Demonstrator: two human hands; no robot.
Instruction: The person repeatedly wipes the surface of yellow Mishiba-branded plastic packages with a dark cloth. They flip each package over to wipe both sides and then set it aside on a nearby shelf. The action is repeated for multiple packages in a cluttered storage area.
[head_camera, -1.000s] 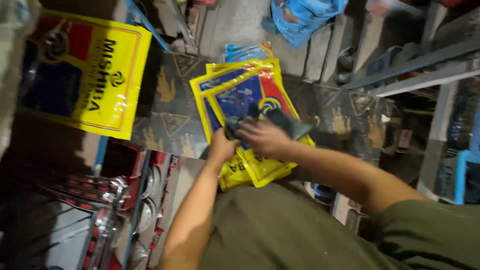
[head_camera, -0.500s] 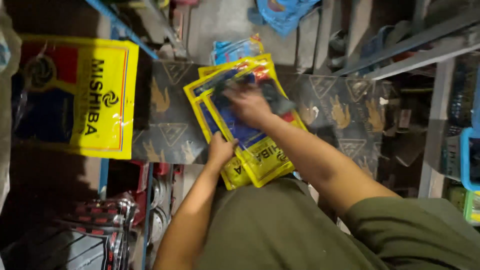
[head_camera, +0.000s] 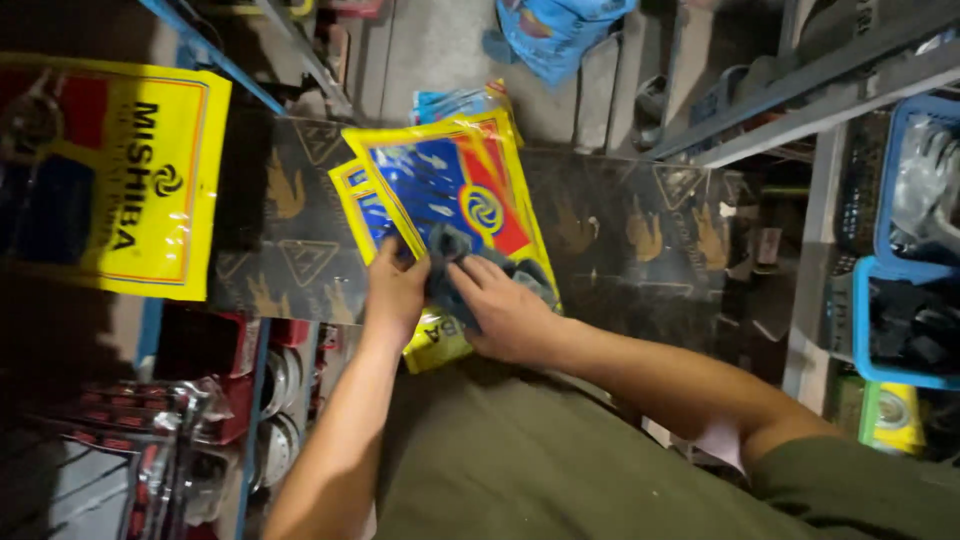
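A stack of glossy yellow plastic packets (head_camera: 450, 190) with blue and red panels lies on a dark patterned board (head_camera: 620, 240). My left hand (head_camera: 392, 292) presses on the near left edge of the stack. My right hand (head_camera: 505, 310) grips a dark grey cloth (head_camera: 450, 262) and holds it against the top packet's lower part. A lower packet's yellow corner (head_camera: 438, 342) sticks out under both hands.
A large yellow packet (head_camera: 120, 180) hangs at the left. Blue crates (head_camera: 905, 250) with goods stand on shelves at the right. A blue bag (head_camera: 560, 35) lies on the floor beyond the board. Red-packed wares (head_camera: 150, 450) fill the lower left.
My right hand with the cloth has slid from the top of the packet down toward me. The view has shifted slightly, and my left hand has stayed on the stack's near edge.
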